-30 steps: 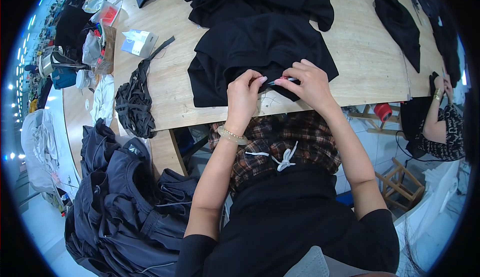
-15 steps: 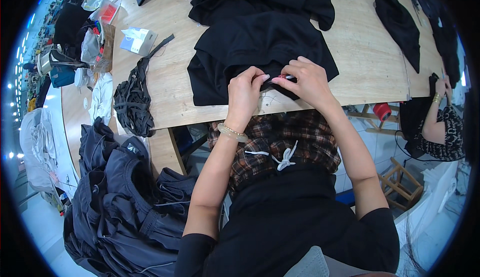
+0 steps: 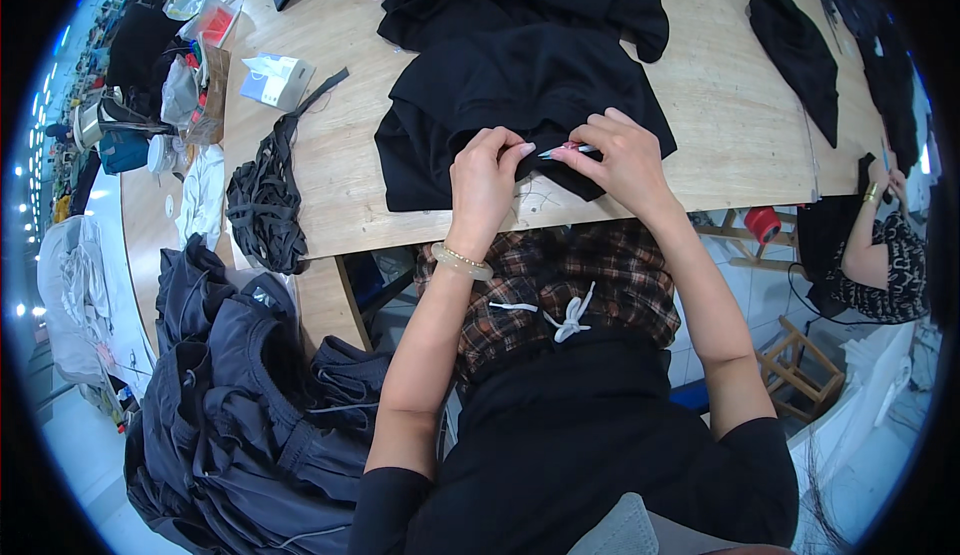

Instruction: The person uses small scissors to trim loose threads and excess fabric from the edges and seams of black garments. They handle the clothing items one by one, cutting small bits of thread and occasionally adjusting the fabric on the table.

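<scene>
The garment point(image 3: 540, 75) is black, the trousers point(image 3: 636, 290) brown plaid, the tissue box point(image 3: 279, 87) blue-and-white.

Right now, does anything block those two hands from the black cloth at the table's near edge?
Nothing visible does. The left hand appears to pinch the black cloth, and the right hand holds a small pointed tool over it. The tangled straps lie off to the left.

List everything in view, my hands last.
Table: one, pale wood, centre
Garment: one, black, centre
Cloth heap: uncounted, black, behind garment
Tissue box: one, blue-white, left
Strip bundle: one, dark, left
Clothes pile: one, dark, lower left
Clutter: many, mixed, upper left
Cloth piece: one, black, right
Stools: two, wooden, right
Small object: one, red, right
Co-worker: one, patterned top, right
Pointed tool: one, pale, over garment
Left hand: one, pinching garment
Right hand: one, holding tool
</scene>
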Available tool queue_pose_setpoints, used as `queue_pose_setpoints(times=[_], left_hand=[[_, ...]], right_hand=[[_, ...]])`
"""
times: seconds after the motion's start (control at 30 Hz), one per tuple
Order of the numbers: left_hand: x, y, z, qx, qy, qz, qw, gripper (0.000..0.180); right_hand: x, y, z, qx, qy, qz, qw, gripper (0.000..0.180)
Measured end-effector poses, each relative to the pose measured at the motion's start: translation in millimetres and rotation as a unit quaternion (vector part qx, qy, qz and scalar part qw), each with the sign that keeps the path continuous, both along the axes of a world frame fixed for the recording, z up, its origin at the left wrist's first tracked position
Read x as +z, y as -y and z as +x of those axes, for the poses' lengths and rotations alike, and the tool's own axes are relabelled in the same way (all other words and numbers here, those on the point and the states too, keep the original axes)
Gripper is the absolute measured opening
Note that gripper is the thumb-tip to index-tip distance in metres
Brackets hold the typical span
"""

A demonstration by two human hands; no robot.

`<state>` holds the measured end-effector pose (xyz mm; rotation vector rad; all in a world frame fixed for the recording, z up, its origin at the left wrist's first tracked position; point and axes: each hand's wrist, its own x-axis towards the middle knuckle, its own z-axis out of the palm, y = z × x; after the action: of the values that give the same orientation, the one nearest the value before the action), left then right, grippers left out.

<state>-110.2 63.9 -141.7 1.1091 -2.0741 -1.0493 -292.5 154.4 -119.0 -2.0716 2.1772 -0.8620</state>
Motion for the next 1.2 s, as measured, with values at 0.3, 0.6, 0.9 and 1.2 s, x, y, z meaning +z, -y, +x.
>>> queue_pose_setpoints(times=[0.3, 0.6, 0.9, 1.2], left_hand=[[2.0, -1.1, -0.9, -0.010, -0.001, -0.018, 1.000, 0.011], [-1.8, 0.2, 0.9, -0.009, -0.012, -0.011, 1.000, 0.010], [-6.9, 2.5, 2.1, 0.027, -0.099, 0.070, 0.992, 0.020], [-7.4, -68.4, 24.5, 0.093, -0.279, 0.633, 0.716, 0.044]], right_hand=[[-2.8, 6.1, 6.0, 0.013, -0.006, 0.028, 0.999, 0.036], [-4.1, 8.7, 5.7, 0.034, 0.004, 0.003, 0.999, 0.033], [-8.5, 7.0, 3.6, 0.029, 0.018, 0.003, 0.999, 0.030], [-3.6, -7.5, -14.2, -0.108, 0.458, 0.005, 0.883, 0.028]])
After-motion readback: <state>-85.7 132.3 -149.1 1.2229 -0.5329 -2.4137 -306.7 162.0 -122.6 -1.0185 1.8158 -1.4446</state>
